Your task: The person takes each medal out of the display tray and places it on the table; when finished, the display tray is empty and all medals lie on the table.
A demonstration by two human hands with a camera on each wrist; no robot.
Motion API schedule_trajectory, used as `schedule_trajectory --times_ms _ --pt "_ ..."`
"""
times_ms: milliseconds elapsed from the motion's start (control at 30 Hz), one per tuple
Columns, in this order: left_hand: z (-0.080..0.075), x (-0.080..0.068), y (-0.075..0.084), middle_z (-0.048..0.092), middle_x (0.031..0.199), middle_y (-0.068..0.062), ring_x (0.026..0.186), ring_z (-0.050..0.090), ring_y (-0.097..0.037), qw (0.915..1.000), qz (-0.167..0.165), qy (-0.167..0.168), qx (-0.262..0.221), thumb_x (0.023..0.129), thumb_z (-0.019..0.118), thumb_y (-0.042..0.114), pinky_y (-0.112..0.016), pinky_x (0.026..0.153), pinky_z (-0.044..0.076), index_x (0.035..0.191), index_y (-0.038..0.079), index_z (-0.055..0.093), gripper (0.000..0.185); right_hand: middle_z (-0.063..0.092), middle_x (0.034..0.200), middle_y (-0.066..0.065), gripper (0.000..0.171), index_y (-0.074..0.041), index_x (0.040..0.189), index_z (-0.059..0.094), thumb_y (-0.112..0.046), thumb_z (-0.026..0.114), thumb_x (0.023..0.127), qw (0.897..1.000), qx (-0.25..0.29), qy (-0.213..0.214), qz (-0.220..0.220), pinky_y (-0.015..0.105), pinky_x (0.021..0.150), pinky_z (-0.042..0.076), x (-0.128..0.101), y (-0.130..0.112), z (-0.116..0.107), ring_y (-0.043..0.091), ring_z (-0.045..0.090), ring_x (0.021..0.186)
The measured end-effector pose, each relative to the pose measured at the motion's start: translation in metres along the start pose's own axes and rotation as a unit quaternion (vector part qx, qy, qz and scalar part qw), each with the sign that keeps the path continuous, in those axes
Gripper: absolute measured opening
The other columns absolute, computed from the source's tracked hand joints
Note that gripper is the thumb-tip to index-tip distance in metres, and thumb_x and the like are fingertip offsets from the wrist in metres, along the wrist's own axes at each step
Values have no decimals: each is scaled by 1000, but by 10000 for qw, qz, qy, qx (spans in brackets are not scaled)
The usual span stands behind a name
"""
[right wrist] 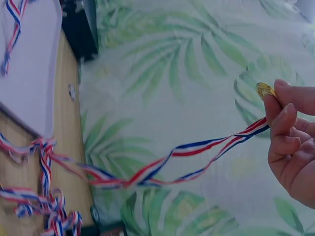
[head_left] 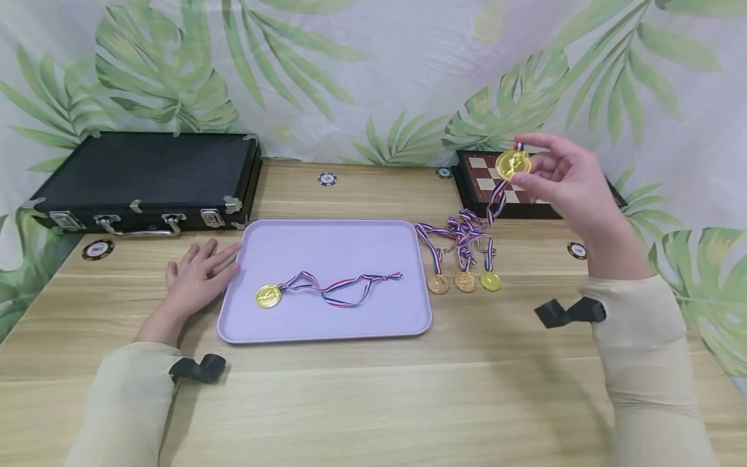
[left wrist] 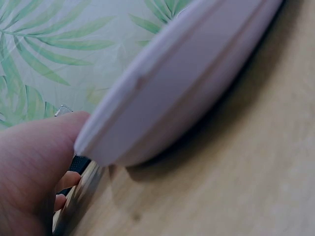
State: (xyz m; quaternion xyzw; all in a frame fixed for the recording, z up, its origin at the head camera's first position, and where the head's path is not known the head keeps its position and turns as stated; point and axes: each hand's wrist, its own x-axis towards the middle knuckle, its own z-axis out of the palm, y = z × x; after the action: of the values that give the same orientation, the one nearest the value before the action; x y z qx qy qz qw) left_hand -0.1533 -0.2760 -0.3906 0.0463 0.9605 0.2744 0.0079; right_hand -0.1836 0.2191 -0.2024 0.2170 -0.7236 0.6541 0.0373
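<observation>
The right hand [head_left: 565,174] is pinching a medal [head_left: 513,165] high toward the table's [head_left: 379,402] far right corner, so its ribbon [head_left: 498,198] is stretching from the tangle [head_left: 465,232], while the spread left hand [head_left: 201,272] is seemingly bracing the tray's [head_left: 327,243] left edge.

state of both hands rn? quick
Left hand: open, fingers spread, touching the edge of the lavender tray.
Right hand: closed, pinching a gold medal, its striped ribbon trailing down.
</observation>
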Motion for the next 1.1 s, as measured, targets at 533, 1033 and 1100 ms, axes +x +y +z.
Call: schedule_trajectory --times_ms 533,1033,1100 --pt "-1 -1 1 13 136 -28 123 -4 -45 10000 54 51 48 89 36 43 -63 85 -11 134 15 32 52 55 69 -2 52 -7 124 44 -2 64 76 9801 -1243 730 1364 15 50 42 20 68 -50 5 50 58" --pt "-1 -1 1 11 137 -27 123 -6 -44 10000 37 18 21 89 35 44 -62 86 -12 134 16 32 53 55 74 2 53 1 123 42 -10 65 76 9535 -1793 -769 2298 23 50 39 -57 150 -71 8 45 57" --pt "-1 -1 0 12 137 -28 123 -5 -45 10000 42 32 26 89 35 44 -63 86 -12 134 16 32 53 56 74 3 52 1 121 43 -10 65 76 9509 -1843 -868 2329 25 50 39 -63 155 -71 9 47 58"
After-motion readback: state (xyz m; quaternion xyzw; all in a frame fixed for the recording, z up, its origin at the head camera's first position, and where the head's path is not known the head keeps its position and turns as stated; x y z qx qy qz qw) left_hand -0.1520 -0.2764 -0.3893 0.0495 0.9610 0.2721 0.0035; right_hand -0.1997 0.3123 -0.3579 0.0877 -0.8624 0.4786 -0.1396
